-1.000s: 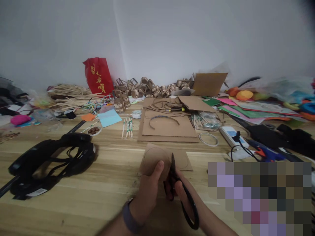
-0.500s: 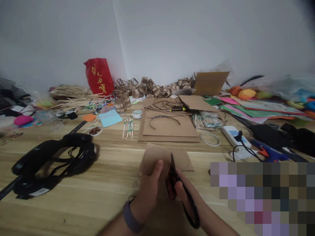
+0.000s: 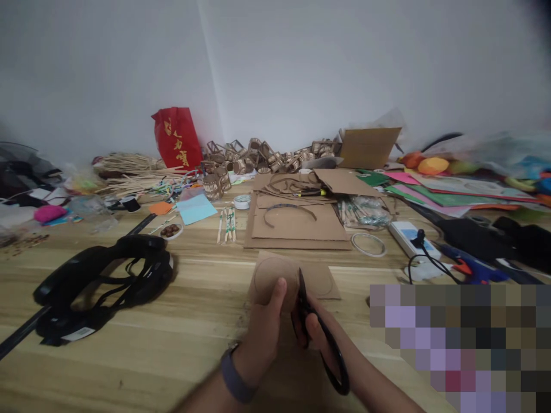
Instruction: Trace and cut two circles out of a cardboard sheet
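Note:
Near the table's front, my left hand (image 3: 262, 327) grips a piece of brown cardboard (image 3: 275, 269), its thumb pressed on the face below a drawn circle. A second circle is outlined on the right part of the cardboard. My right hand (image 3: 321, 330) is wrapped around the black handles of a pair of scissors (image 3: 302, 289). The blades point up and away from me, at the cardboard between the two circles. Whether the blades are closed on the cardboard cannot be made out. My left wrist wears a band.
Cardboard sheets (image 3: 297, 241) with a curved strip on top lie beyond my hands. A black headset-like strap (image 3: 103, 287) sits left. To the right are a tape ring (image 3: 369, 245), a power strip (image 3: 411, 241) and a blue glue gun (image 3: 477, 269). Small woven baskets (image 3: 258, 155) pile by the wall.
The view has shifted slightly, so the table's things appear a little further right and lower. Both hands keep their grip on the cardboard and scissors, with hardly any movement.

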{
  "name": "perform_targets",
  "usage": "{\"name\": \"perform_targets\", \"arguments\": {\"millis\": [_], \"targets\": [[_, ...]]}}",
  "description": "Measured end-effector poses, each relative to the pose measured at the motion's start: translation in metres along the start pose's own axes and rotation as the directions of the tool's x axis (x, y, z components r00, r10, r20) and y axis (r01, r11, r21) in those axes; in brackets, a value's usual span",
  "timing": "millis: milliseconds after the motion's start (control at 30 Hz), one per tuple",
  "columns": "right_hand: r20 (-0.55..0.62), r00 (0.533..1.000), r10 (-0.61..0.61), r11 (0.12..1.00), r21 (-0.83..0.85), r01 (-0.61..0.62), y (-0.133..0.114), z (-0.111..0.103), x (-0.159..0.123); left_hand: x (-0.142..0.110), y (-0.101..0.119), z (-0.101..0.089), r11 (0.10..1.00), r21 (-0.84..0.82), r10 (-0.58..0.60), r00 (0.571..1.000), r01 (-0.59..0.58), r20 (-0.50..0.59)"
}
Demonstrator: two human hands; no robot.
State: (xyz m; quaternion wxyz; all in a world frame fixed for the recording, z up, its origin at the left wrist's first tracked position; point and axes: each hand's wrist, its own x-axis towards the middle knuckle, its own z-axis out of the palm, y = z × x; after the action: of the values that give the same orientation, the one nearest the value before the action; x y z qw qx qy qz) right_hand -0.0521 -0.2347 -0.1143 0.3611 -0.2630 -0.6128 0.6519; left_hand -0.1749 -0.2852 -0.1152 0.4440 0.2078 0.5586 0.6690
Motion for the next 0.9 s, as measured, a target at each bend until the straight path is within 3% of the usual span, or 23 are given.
{"name": "perform_targets", "arguments": {"millis": [100,200,367,533,733,900], "targets": [[0.126,0.992,0.000,0.992,-0.126,0.016,-0.005,0.001,0.001,-0.002,0.003,0.002,0.997,0.019,-0.069,0.998,0.069,0.012],[0.174,0.985,0.021,0.983,-0.182,0.012,-0.004,0.000,-0.001,-0.003,0.004,0.001,0.994,0.075,-0.085,0.996,0.085,-0.003],[0.099,0.995,0.010,0.990,-0.142,0.004,0.010,-0.004,-0.007,-0.005,-0.001,0.002,0.973,0.166,-0.158,0.987,0.159,-0.020],[0.079,0.997,-0.027,0.984,-0.174,0.040,0.016,-0.009,-0.012,-0.009,-0.001,0.004,0.983,0.164,-0.086,0.996,0.088,-0.015],[0.069,0.998,0.003,0.991,-0.135,0.006,0.016,-0.009,-0.015,-0.009,-0.004,0.002,0.966,0.184,-0.177,0.983,0.183,-0.050],[0.083,0.994,-0.076,0.984,-0.157,0.088,0.017,-0.010,-0.016,-0.010,0.000,0.003,0.985,0.156,-0.077,0.997,0.079,-0.021]]}}
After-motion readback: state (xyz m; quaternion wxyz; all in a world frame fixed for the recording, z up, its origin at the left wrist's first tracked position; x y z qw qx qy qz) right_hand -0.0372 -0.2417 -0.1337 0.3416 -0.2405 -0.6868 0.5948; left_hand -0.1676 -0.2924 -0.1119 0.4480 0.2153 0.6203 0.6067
